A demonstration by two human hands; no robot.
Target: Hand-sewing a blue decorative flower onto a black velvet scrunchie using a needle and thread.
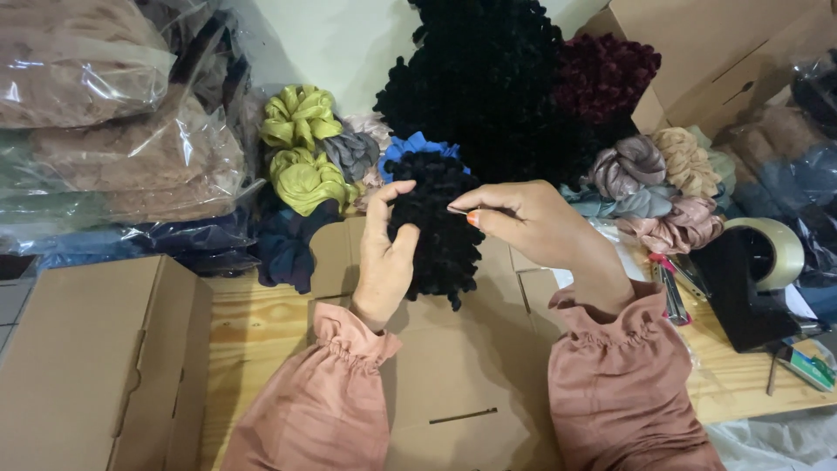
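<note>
- I had the left hand (pixel 384 262) closed around a black velvet scrunchie (pixel 440 228), thumb raised over its top edge and the fingers hidden behind the ruffles.
- The right hand (pixel 532 222) came in from three o'clock, thumb and forefinger pinched narrow on the scrunchie's right edge; something thin and pale seemed caught in that pinch, though I could not tell what it was.
- The scrunchie hung in the air above a flat cardboard box (pixel 453 384), touching nothing but the two hands.
- At twelve o'clock rose a heap of black scrunchies (pixel 488 87), with a dark red one (pixel 606 74) beside it and yellow-green ones (pixel 301 148) at ten o'clock.
- A tape dispenser (pixel 754 279) sat at three o'clock, and a closed carton (pixel 96 358) at eight o'clock.
- My judgement of the risk: the pinch was slight, so soft velvet could slip out of it and drop onto the box.
- Black against black, a dropped piece near the heap would be hard to pick out again.
</note>
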